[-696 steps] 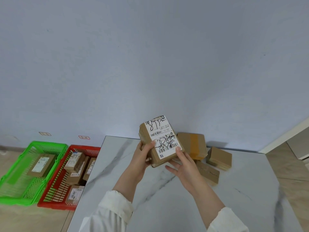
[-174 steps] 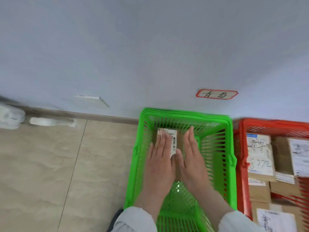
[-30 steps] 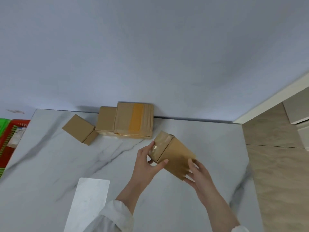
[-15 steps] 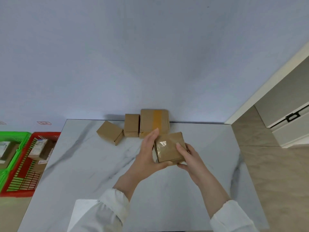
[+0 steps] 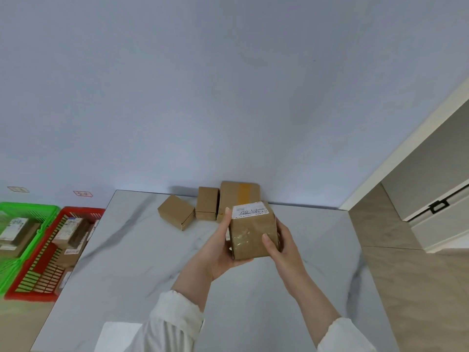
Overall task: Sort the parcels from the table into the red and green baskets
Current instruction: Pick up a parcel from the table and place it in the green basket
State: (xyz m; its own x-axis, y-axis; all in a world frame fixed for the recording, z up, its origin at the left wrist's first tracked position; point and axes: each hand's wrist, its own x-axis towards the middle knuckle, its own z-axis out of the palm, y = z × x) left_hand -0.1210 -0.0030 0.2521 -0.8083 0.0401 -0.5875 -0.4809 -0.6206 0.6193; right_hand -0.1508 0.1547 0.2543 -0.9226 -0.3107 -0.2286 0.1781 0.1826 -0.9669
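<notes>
Above the middle of the marble table I hold a small brown parcel with a white label on its top face. My left hand grips its left side and my right hand grips its right side. Three more brown parcels lie at the table's far edge by the wall: a small one, a narrow one and a larger one with yellow tape. On the floor to the left stand the red basket and the green basket, both holding labelled parcels.
A pale blue wall runs behind the table and baskets, with two small labels stuck above the baskets. To the right is tiled floor and a white cabinet with a black handle.
I have turned the parcel in my hands so that its white label now faces up. The view has shifted slightly, showing more of the baskets on the left.
</notes>
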